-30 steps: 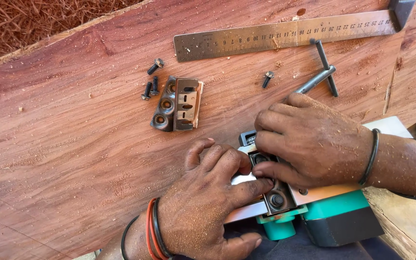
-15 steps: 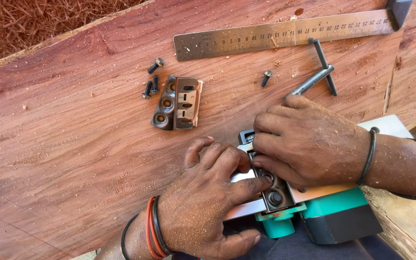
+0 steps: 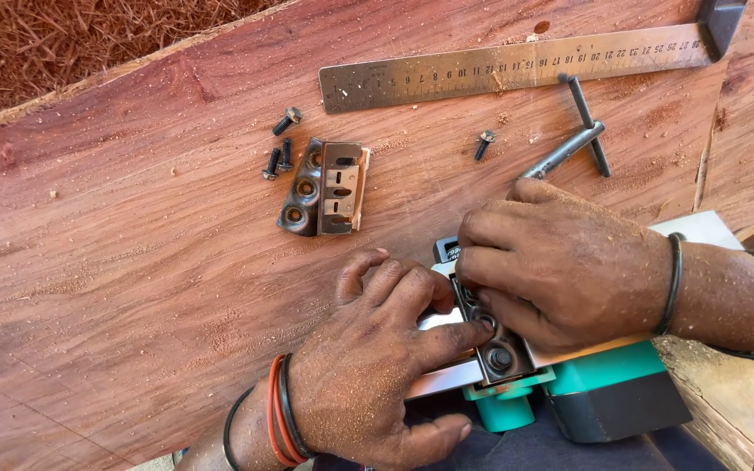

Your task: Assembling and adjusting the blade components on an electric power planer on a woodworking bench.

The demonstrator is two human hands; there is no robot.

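A green and black electric planer (image 3: 604, 397) lies upside down at the lower right, its metal sole up. My right hand (image 3: 560, 266) rests over its dark blade clamp (image 3: 497, 349), fingers curled onto it. My left hand (image 3: 377, 366) comes from below, its forefinger pressing the clamp beside a bolt head. A second removed blade clamp with its plate (image 3: 326, 187) lies on the red wooden slab (image 3: 133, 262), apart from both hands.
Three loose black bolts (image 3: 279, 148) lie left of the removed clamp, another bolt (image 3: 483, 144) to its right. A steel ruler (image 3: 517, 68) lies across the top. A T-handle socket wrench (image 3: 579, 131) sits just above my right hand. Wood shavings cover the ground at upper left.
Both hands have stayed on the planer's clamp. The fingers shifted only slightly.
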